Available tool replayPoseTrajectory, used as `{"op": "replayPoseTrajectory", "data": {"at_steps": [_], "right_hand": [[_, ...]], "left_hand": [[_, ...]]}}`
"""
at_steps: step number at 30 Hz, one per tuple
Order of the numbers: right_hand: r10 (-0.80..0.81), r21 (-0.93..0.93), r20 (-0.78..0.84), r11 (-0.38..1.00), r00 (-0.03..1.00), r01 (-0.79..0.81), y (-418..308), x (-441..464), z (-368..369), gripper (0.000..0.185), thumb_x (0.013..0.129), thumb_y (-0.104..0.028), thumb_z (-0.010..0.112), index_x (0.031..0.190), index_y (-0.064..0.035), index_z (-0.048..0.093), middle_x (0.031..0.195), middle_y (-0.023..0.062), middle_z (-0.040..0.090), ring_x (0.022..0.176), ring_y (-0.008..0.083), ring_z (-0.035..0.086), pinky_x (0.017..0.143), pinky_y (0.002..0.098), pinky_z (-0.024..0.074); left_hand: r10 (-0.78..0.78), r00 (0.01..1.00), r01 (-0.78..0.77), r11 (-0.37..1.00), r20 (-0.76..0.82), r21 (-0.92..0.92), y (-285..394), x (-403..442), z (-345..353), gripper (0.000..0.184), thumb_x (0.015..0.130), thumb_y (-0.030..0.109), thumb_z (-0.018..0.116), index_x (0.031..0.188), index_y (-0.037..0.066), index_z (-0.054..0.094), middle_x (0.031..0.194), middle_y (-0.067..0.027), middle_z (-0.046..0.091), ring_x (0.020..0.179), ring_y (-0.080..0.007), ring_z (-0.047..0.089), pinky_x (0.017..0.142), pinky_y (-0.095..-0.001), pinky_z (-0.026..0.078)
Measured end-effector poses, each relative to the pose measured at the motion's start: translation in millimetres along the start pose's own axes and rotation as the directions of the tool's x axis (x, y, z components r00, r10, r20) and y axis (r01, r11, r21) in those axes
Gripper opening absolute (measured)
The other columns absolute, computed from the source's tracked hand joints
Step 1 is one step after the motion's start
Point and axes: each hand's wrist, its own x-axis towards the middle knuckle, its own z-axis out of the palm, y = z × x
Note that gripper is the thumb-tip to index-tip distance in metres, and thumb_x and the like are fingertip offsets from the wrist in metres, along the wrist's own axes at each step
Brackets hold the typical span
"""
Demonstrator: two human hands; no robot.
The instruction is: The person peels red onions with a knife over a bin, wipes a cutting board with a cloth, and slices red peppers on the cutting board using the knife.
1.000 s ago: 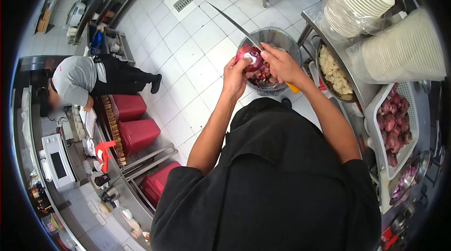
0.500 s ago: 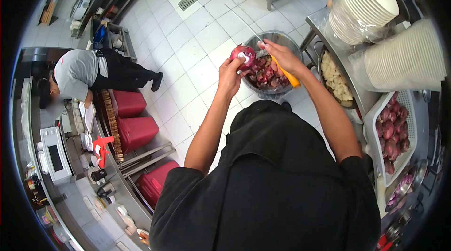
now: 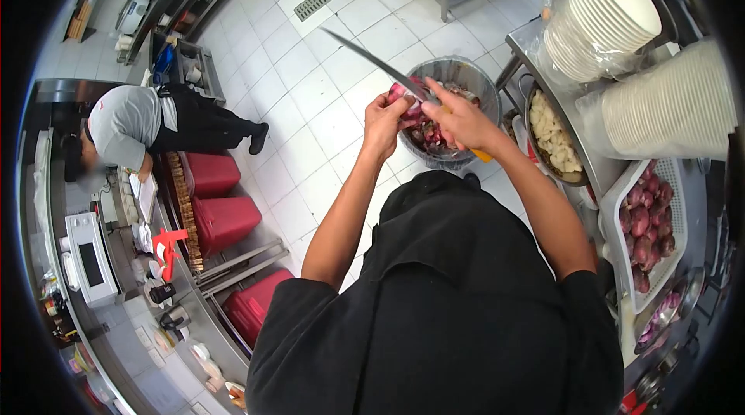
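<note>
My left hand (image 3: 383,125) is closed round a red onion (image 3: 401,93) with purple skin and a pale patch. In my right hand (image 3: 466,121) is a knife (image 3: 374,60) with a long blade and a yellow handle; its tip points to the upper left. The blade lies across the onion, partly covering it, and the fingers of both hands are close together. Directly below is a bin (image 3: 490,89) lined with clear plastic, holding dark red onion skins and scraps (image 3: 428,135). My right hand hides part of the handle and the bin's contents.
At right, a white basket (image 3: 678,213) holds red onions (image 3: 646,221), near a bowl of cut onion (image 3: 663,318). A pan of pale chunks (image 3: 549,131) and stacked white tubs (image 3: 601,19) stand above it. A co-worker (image 3: 128,121) leans over the left counter, beside red bins (image 3: 225,221).
My right hand has moved left and turned the knife, so its blade now crosses the onion. The left hand stays nearly in place, holding the onion.
</note>
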Motion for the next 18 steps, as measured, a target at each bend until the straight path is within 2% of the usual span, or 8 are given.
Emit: {"op": "replayPoseTrajectory", "data": {"at_steps": [3,6,9,11,13,15,18], "right_hand": [[-0.050,-0.042,0.011,0.998,0.999,0.050,-6,-7,4,0.079,0.096,-0.046,0.057,0.157,-0.0084,0.024,0.060,0.0024,0.048,0.047,0.0108,0.047,0.042,0.0295,0.0380],[-0.122,-0.161,-0.034,0.980,0.992,0.115,-6,-7,3,0.077,0.097,-0.046,0.054,0.156,-0.0063,0.026,0.065,0.0062,0.053,0.053,0.0125,0.051,0.049,0.0303,0.0424],[0.006,-0.182,0.019,0.983,1.000,-0.002,-12,-11,1,0.074,0.097,-0.046,0.052,0.153,-0.0037,0.030,0.078,0.0169,0.065,0.067,0.0227,0.063,0.063,0.0341,0.0488],[-0.241,-0.297,-0.089,0.932,0.966,0.205,23,7,9,0.067,0.099,-0.040,0.051,0.153,-0.0043,0.032,0.078,0.0128,0.066,0.071,0.0209,0.063,0.070,0.0337,0.0510],[-0.341,-0.367,-0.143,0.890,0.929,0.270,30,11,15,0.063,0.101,-0.037,0.051,0.151,-0.0033,0.035,0.081,0.0122,0.068,0.079,0.0224,0.064,0.080,0.0343,0.0501],[-0.300,-0.379,-0.169,0.899,0.939,0.219,32,12,19,0.061,0.101,-0.036,0.050,0.149,-0.0006,0.038,0.089,0.0151,0.071,0.092,0.0273,0.066,0.093,0.0358,0.0463],[-0.290,-0.366,-0.201,0.908,0.936,0.203,26,12,20,0.067,0.097,-0.047,0.051,0.148,-0.0056,0.041,0.079,0.0235,0.067,0.073,0.0345,0.068,0.072,0.0409,0.0530]], "left_hand": [[0.003,0.999,-0.003,1.000,0.047,-0.001,0,2,2,0.021,0.089,0.012,0.066,0.103,-0.002,0.060,0.093,-0.0071,0.064,0.079,-0.0148,0.063,0.073,-0.0342,0.060],[0.017,0.998,-0.018,1.000,0.061,0.011,3,-1,7,0.021,0.090,0.012,0.065,0.105,-0.002,0.061,0.092,-0.0068,0.064,0.079,-0.0146,0.063,0.072,-0.0336,0.060],[0.025,0.997,-0.026,1.000,0.070,0.013,1,-2,7,0.022,0.090,0.012,0.064,0.108,-0.002,0.061,0.093,-0.0065,0.065,0.081,-0.0148,0.064,0.072,-0.0329,0.060],[0.028,0.997,-0.030,0.999,0.069,0.021,-3,-1,6,0.022,0.090,0.011,0.063,0.108,-0.003,0.061,0.094,-0.0070,0.066,0.081,-0.0154,0.065,0.073,-0.0332,0.061],[0.027,0.998,-0.028,1.000,0.055,0.013,-8,-2,5,0.025,0.089,0.009,0.063,0.110,-0.004,0.061,0.096,-0.0080,0.066,0.081,-0.0156,0.066,0.072,-0.0324,0.061],[0.028,0.999,-0.028,1.000,0.030,-0.011,-12,-1,5,0.030,0.088,0.007,0.064,0.115,-0.007,0.059,0.098,-0.0095,0.067,0.084,-0.0153,0.067,0.070,-0.0305,0.061],[0.056,0.998,-0.056,0.998,0.014,0.003,-21,3,3,0.024,0.088,0.008,0.063,0.109,-0.005,0.061,0.096,-0.0090,0.067,0.081,-0.0165,0.068,0.075,-0.0328,0.060]]}}
